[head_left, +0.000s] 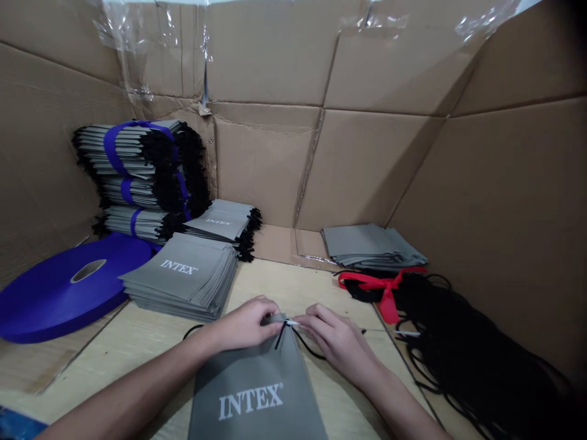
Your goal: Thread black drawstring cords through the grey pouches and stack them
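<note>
A grey drawstring bag [254, 391] printed INTEX lies in front of me, its top edge gathered up. My left hand [250, 324] is closed on that top edge, thumb and fingers pinching the fabric. Just to the right, my right hand [337, 342] pinches a thin white-tipped rod [291, 322] at the bag's top corner. A black cord [308, 347] hangs by this corner and runs under the right hand; a short black end dangles over the bag. Beyond the right hand a thin shaft with a white end [408, 333] sticks out; whether it belongs to the same rod, I cannot tell.
Left are a stack of grey INTEX bags [183, 275], a smaller corded pile [220, 221], bundles tied with blue ribbon [132, 153] and a blue ribbon roll [59, 287]. Right are grey pieces [371, 244] and black cords [472, 348] with a red tie [387, 287]. Cardboard walls [266, 159] surround the table.
</note>
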### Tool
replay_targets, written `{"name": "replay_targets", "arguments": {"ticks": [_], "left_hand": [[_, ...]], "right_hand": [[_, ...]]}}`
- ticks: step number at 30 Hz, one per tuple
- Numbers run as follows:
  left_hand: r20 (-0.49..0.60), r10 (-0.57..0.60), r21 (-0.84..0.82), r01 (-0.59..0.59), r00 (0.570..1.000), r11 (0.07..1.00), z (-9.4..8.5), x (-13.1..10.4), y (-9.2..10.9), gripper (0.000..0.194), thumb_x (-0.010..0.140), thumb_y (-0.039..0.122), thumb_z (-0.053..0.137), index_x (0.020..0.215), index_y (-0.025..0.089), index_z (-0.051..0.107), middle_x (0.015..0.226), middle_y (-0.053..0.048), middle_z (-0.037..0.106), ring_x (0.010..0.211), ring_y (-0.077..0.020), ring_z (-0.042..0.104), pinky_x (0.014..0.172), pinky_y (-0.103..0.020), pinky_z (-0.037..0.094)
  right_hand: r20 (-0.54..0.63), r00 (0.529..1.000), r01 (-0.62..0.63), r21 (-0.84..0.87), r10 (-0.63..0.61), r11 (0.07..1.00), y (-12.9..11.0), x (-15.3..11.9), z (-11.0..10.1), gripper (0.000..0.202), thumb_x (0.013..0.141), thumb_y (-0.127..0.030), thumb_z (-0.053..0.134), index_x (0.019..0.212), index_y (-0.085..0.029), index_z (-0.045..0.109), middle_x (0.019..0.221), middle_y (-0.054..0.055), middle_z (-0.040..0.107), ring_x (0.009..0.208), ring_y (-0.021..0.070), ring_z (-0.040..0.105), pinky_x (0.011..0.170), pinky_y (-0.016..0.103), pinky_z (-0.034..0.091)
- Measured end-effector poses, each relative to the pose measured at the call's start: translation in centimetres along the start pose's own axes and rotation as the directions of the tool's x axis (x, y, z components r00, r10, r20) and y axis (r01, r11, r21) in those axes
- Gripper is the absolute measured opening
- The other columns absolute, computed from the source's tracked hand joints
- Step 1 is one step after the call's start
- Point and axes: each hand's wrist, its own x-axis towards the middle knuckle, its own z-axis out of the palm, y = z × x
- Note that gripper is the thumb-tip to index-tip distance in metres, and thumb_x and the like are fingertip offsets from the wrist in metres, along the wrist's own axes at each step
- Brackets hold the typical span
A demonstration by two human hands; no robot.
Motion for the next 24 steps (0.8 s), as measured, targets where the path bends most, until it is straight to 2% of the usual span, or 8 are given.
{"name": "replay_targets", "arguments": {"ticks": [4,11,16,20,24], "left_hand": [[0.005,-0.059,0.147,0.058,0.998,0.987,0.1,-0.3,-0.1,0.020,0.084,0.031,0.050,0.070,0.018,0.056,0.073,-0.002,0.059,0.075,-0.0171,0.055,0.065,-0.024,0.038],[-0.036,-0.062,0.267,0.069,0.997,0.961,0.4,-0.7,0.3,0.017,0.085,0.027,0.051,0.076,0.017,0.060,0.080,-0.008,0.064,0.083,-0.0226,0.059,0.072,-0.030,0.041],[-0.041,-0.001,0.335,0.015,0.999,0.942,0.8,-0.8,0.8,0.016,0.089,0.023,0.045,0.081,0.018,0.058,0.083,-0.007,0.063,0.086,-0.0223,0.058,0.073,-0.030,0.042],[-0.050,0.038,0.421,-0.014,0.998,0.907,1.0,-0.7,1.5,0.016,0.091,0.021,0.041,0.085,0.017,0.055,0.087,-0.007,0.062,0.086,-0.0219,0.057,0.072,-0.031,0.042],[-0.056,0.031,0.449,-0.002,0.998,0.894,0.9,-0.7,2.1,0.016,0.093,0.021,0.038,0.088,0.017,0.052,0.087,-0.006,0.060,0.084,-0.0212,0.057,0.071,-0.031,0.043]], "right_hand": [[0.015,1.000,0.005,-0.027,-0.004,1.000,-0.2,0.1,0.3,0.025,0.094,-0.028,0.040,0.096,-0.022,0.064,0.079,0.002,0.063,0.067,0.0119,0.061,0.058,0.021,0.044],[0.002,1.000,0.005,0.022,-0.005,1.000,-0.3,0.1,0.9,0.023,0.094,-0.026,0.040,0.093,-0.021,0.063,0.082,0.003,0.063,0.069,0.0123,0.061,0.059,0.021,0.046],[0.039,0.997,-0.069,0.084,0.066,0.994,-0.4,0.2,0.8,0.024,0.093,-0.023,0.038,0.081,-0.019,0.057,0.079,0.004,0.058,0.068,0.0127,0.058,0.060,0.022,0.046],[0.068,0.993,-0.108,0.174,0.098,0.979,-0.5,0.3,0.6,0.021,0.092,-0.018,0.037,0.084,-0.020,0.056,0.082,0.004,0.058,0.071,0.0135,0.059,0.063,0.024,0.047],[0.050,0.990,-0.136,0.161,0.129,0.978,-0.9,0.3,0.5,0.021,0.090,-0.015,0.037,0.085,-0.021,0.057,0.081,0.005,0.060,0.069,0.0144,0.060,0.063,0.024,0.047]]}}
